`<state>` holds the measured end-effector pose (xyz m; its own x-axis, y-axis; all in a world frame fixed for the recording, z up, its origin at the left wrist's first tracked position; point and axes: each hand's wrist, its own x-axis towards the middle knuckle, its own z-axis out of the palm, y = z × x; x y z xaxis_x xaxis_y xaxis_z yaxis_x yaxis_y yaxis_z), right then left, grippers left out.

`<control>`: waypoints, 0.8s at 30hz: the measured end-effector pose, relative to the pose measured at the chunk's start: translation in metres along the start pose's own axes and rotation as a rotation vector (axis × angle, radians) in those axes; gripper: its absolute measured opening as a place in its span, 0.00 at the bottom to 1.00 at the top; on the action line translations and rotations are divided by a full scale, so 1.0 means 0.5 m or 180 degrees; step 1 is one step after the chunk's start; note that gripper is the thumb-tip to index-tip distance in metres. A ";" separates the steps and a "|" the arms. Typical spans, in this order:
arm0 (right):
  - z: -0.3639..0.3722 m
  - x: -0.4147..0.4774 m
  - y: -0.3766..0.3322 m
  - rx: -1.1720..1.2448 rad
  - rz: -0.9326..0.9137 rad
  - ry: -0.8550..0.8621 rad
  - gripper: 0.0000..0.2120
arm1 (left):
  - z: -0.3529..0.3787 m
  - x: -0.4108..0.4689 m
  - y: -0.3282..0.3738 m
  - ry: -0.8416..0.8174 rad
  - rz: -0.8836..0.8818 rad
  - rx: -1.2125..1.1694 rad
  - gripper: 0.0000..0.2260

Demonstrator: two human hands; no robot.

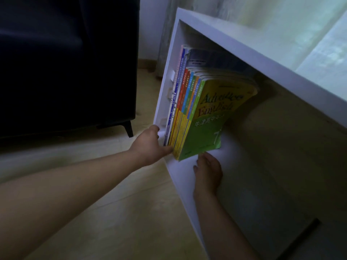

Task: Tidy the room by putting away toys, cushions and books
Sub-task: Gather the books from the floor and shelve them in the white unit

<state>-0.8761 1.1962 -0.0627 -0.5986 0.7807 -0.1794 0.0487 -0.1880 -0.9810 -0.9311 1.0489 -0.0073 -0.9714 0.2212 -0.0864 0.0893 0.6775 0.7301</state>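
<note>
A row of several books (189, 102) stands upright against the left wall of a white open cabinet (244, 47). The front one is a green and yellow English textbook (212, 117) that leans to the right. My left hand (150, 145) reaches in from the left and touches the lower spines of the books with its fingertips. On the cabinet floor just below the green book's bottom edge lies my right hand (208, 171), fingers up against the book. Whether either hand grips a book is hidden by the books.
A dark sofa (67, 62) on short legs stands to the left of the cabinet. The floor (120, 212) is pale wood. Inside the cabinet, the space to the right of the books (277, 147) holds nothing. A curtain (293, 14) hangs behind.
</note>
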 end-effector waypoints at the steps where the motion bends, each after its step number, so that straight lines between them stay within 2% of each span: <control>1: -0.010 -0.021 -0.008 -0.0048 -0.0048 -0.0084 0.07 | -0.004 -0.006 -0.003 -0.0020 -0.0008 0.0000 0.33; 8: -0.087 -0.139 -0.029 -0.0848 -0.0607 -0.1008 0.08 | -0.034 -0.077 -0.037 -0.0363 -0.0081 0.0011 0.24; 13: -0.073 -0.164 -0.033 -0.0959 -0.0735 -0.1340 0.10 | -0.048 -0.136 -0.055 -0.0612 -0.0183 0.0063 0.22; 19: -0.044 -0.201 -0.082 -0.0761 -0.0767 -0.1830 0.08 | -0.119 -0.179 -0.016 -0.0163 -0.0306 -0.0225 0.19; 24: 0.016 -0.262 -0.144 -0.0681 -0.0807 -0.2502 0.06 | -0.230 -0.270 -0.012 0.0292 -0.0563 -0.0354 0.17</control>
<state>-0.8074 1.1028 0.0320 -0.9889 0.1287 0.0738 -0.0590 0.1149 -0.9916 -0.8256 0.9343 0.0779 -0.9861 0.0377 -0.1615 -0.1041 0.6173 0.7798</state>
